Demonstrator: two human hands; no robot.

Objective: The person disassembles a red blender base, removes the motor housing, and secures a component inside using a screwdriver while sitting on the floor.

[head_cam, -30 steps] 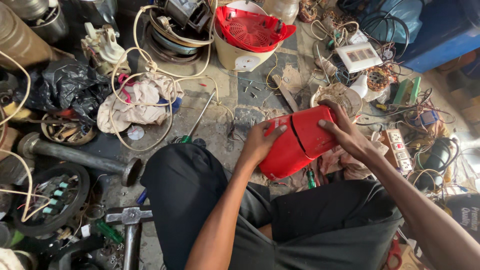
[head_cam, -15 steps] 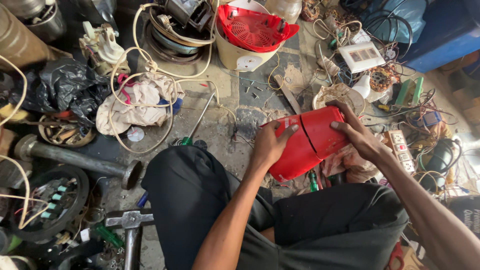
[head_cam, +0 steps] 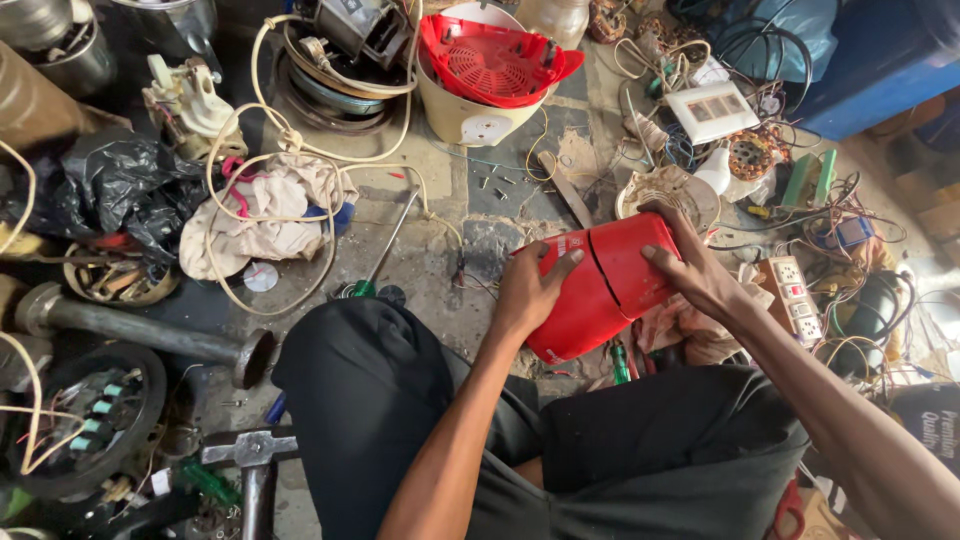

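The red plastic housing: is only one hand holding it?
No: the left hand and the right hand both grip the red plastic housing, one on each side.

Grey, stained concrete floor (head_cam: 440, 260), daylit, crowded with workshop clutter: crumpled black plastic sheet (head_cam: 120, 190), cream cloth bundle (head_cam: 265, 215), looping cream cable (head_cam: 300, 130), blue plastic drum (head_cam: 880, 60), dark steel pipe (head_cam: 140, 330).

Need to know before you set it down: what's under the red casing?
Under the red casing: a green-handled tool, crumpled cloth and concrete floor. Anything directly beneath is hidden.
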